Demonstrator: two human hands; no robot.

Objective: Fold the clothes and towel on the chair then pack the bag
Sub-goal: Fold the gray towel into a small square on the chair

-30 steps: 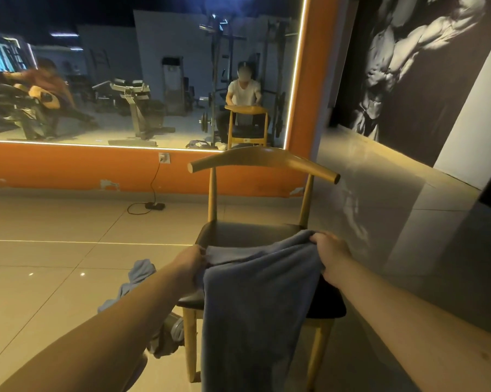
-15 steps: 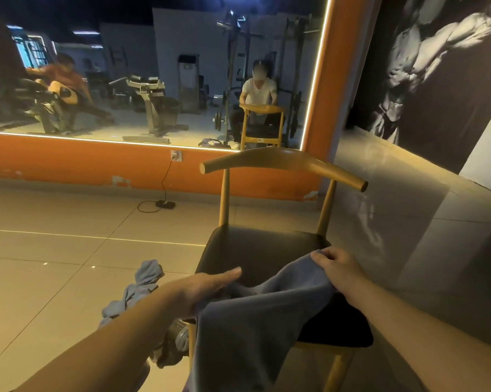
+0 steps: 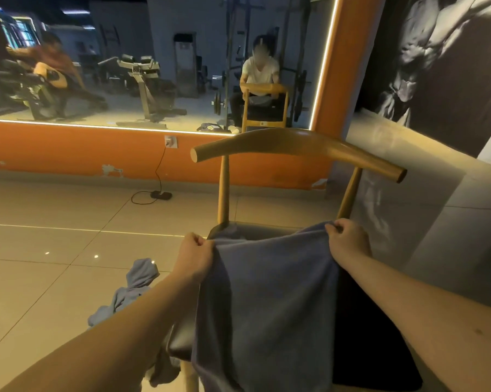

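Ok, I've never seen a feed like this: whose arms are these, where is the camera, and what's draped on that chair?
There is no machine here: these are a person's two bare arms, filmed by one wide-angle camera worn on the head, looking forward and down. The left hand and the right hand each pinch an upper corner of a blue-grey towel, holding it spread over the seat of a wooden chair; its lower part hangs over the front edge. Blue clothing lies crumpled on the floor left of the chair. The mirror behind reflects the same person and chair. No bag is in view.
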